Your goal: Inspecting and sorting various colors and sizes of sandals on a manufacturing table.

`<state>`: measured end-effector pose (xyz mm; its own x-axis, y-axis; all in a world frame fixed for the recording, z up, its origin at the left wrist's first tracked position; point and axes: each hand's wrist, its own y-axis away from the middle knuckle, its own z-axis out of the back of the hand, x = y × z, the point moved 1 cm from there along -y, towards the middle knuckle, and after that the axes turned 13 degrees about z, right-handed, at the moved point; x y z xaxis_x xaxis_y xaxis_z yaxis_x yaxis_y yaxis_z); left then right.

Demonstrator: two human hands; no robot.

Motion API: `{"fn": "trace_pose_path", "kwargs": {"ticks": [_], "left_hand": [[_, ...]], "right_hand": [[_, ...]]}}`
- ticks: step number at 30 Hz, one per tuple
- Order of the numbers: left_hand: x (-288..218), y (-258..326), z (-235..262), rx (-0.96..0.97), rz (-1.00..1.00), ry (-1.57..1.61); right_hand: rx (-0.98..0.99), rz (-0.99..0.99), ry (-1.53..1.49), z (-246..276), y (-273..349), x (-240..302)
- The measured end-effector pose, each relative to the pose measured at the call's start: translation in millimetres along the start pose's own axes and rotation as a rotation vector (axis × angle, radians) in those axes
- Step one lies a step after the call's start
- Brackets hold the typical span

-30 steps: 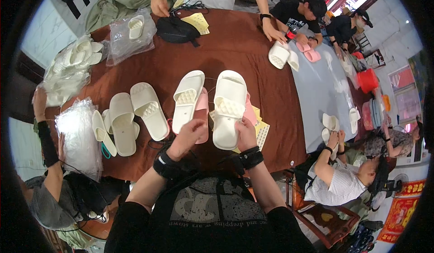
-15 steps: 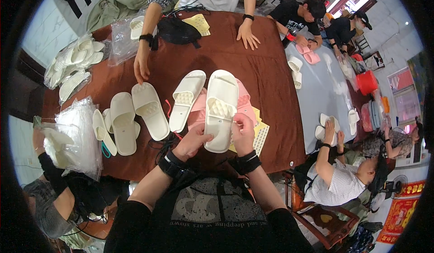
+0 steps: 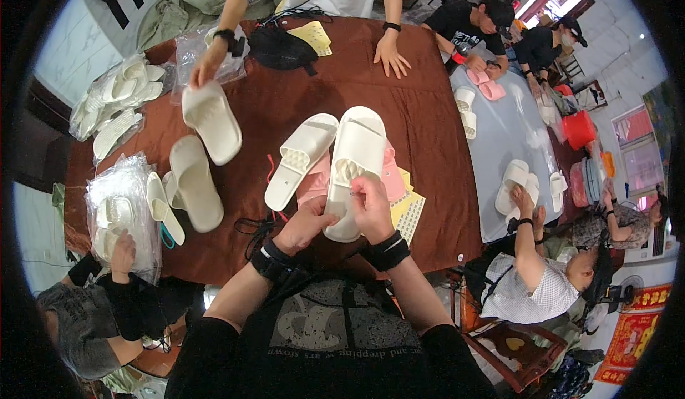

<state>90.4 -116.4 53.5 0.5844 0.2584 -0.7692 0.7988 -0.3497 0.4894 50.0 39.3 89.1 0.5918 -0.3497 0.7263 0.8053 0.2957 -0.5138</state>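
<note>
My left hand [image 3: 307, 226] is closed on the heel-end edge of a white slipper [image 3: 359, 145], which is held tilted with its open toe pointing away from me. The right hand [image 3: 372, 206] has its thumb and fingers pinched together over the footbed, just below the bumpy part; what is between the fingertips is hidden. Left of it lies a second white slipper [image 3: 303, 153], with a small round mark on its footbed. Pink slippers [image 3: 392, 175] lie partly covered underneath. Yellow sticker sheets [image 3: 409, 217] stick out beside my right hand.
Across the brown-clothed table [image 3: 421, 128], a person's hand [image 3: 207, 65] holds another white slipper [image 3: 212, 120]. More white slippers [image 3: 196, 185], clear plastic bags [image 3: 135, 178] and bagged slippers [image 3: 121, 88] are at left. A black pouch [image 3: 282, 48] lies at the back. Co-workers sit around a grey table [image 3: 499, 142].
My right hand has moved from the slipper's right edge onto its footbed, covering the label there. The slipper has shifted slightly right. The person opposite has lifted a white slipper away.
</note>
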Motion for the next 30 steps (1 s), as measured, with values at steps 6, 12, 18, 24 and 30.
{"fn": "trace_pose_path", "kwargs": {"ticks": [6,12,18,24,30], "left_hand": [[-2,3,1,-0.004,0.094,-0.098],[-1,4,-1,-0.026,0.087,-0.158],[-6,7,-5,-0.010,0.081,-0.105],[-18,15,-14,-0.029,0.073,-0.149],[-11,11,-9,-0.040,0.044,-0.186]], "right_hand": [[0.008,0.013,0.001,2,2,-4],[0.027,0.001,0.007,2,5,-5],[0.029,-0.085,-0.037,2,8,-6],[0.019,-0.020,-0.012,3,9,-9],[0.084,0.010,0.065,5,7,-5]]}}
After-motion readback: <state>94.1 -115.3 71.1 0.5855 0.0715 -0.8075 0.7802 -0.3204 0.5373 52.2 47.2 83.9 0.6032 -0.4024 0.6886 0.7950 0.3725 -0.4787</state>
